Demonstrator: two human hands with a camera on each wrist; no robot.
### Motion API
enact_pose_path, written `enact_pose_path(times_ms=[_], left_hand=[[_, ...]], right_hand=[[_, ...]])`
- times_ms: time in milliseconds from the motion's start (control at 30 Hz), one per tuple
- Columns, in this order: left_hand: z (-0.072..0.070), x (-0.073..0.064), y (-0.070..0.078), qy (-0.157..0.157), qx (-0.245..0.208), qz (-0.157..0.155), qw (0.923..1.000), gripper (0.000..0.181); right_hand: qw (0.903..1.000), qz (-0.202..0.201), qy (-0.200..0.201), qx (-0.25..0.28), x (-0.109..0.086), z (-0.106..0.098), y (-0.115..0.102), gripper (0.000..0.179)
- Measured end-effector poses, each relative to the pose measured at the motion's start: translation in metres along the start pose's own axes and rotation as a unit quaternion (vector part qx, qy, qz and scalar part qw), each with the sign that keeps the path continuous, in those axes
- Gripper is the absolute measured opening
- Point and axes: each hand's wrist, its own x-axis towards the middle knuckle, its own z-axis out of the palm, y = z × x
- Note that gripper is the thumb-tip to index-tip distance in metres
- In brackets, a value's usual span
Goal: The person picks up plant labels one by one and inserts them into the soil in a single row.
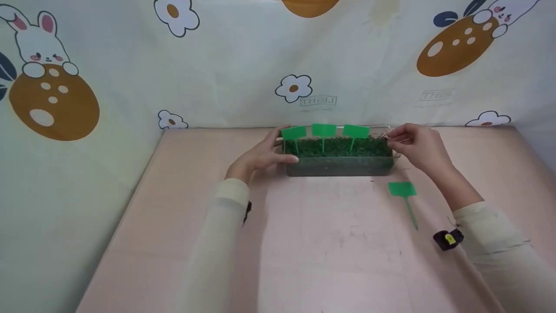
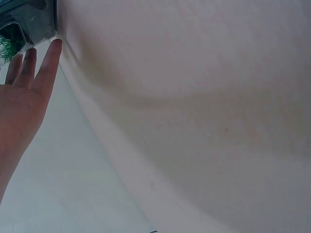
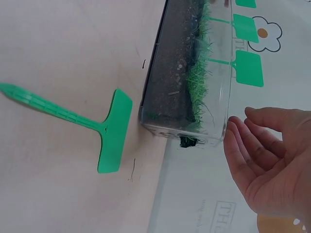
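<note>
A clear plastic box (image 1: 339, 167) holds dark soil and green grass (image 1: 334, 147). Three green plant labels (image 1: 324, 130) stand upright in the grass. My left hand (image 1: 265, 152) grips the box's left end, thumb along the front wall and fingers at the far side; in the left wrist view its fingertips touch the wall. My right hand (image 1: 419, 145) is at the right rear corner, thumb and fingertips bent close together by the rim. In the right wrist view I see nothing between them. A loose green plant label (image 3: 114, 131) lies on the table in front of the box's right end.
The pale pink table (image 1: 330, 243) runs back to a printed cloth backdrop (image 1: 234, 69) just behind the box. Small dark bits (image 3: 133, 170) lie near the box. A black device (image 1: 448, 239) is by my right sleeve.
</note>
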Motion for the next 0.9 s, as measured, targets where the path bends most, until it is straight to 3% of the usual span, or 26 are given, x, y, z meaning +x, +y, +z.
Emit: enact_pose_path(times_ms=[900], left_hand=[[0.000, 0.000, -0.001, -0.005, -0.003, -0.001, 1.0000, 0.097]], right_hand=[[0.9998, -0.012, 0.000, -0.014, -0.030, -0.008, 0.015, 0.023]])
